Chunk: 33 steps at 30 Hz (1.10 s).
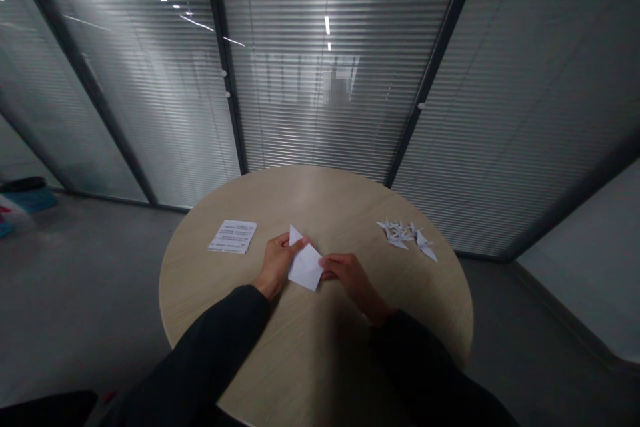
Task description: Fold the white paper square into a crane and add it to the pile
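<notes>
A partly folded sheet of white paper (305, 269) is held between my two hands over the middle of the round table. My left hand (278, 260) pinches its left side, with the thumb lying on top near a pointed upper corner. At the right corner, the fingertips of my right hand (346, 273) are closed on the paper's edge. The fingers beneath the paper are partly hidden.
The round wooden table (310, 197) carries a stack of printed paper squares (233, 237) on the left. Several folded paper cranes (399, 232) lie in a cluster on the right. Glass panels with blinds (320, 127) stand behind the table.
</notes>
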Available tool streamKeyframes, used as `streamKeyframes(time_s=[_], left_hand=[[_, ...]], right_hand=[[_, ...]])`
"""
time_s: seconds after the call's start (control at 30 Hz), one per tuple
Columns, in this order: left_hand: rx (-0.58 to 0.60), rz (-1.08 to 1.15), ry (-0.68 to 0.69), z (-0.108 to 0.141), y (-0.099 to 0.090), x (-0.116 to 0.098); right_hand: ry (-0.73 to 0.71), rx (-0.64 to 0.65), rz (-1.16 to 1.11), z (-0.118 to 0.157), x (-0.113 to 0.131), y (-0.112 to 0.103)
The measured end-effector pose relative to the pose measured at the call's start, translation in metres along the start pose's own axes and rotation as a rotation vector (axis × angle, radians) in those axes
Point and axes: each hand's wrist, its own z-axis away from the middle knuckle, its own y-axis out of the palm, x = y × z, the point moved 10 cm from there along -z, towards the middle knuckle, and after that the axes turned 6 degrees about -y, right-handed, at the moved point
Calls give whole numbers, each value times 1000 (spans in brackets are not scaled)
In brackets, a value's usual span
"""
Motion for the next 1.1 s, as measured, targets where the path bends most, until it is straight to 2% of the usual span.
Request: streamKeyframes(time_s=[0.13, 0.33, 0.4, 0.5, 0.57, 0.67, 0.77, 0.9, 1.0, 1.1], left_hand=[[71, 29, -20, -5, 1, 3], [184, -27, -2, -7, 8, -2], [207, -154, 110, -7, 9, -11], [208, -467, 366, -2, 14, -27], [268, -657, 480, 4, 23, -30], [342, -883, 549, 10, 33, -27], [350, -1011, 579, 14, 37, -26], [301, -999, 555, 11, 34, -26], [269, -926, 418, 1, 26, -18], [330, -853, 274, -5, 24, -4]], right_hand=[[-37, -1, -43, -3, 0, 0], [-91, -141, 54, -5, 3, -27], [-103, -160, 111, -5, 6, -33], [-134, -177, 244, -5, 11, -38], [-154, -159, 290, -6, 14, -36], [-214, -135, 275, -5, 22, -33], [-252, -168, 229, -4, 26, -36], [-226, -194, 212, -4, 22, -42], [-261, -165, 287, -3, 25, -39], [-352, -99, 424, 0, 35, -28]])
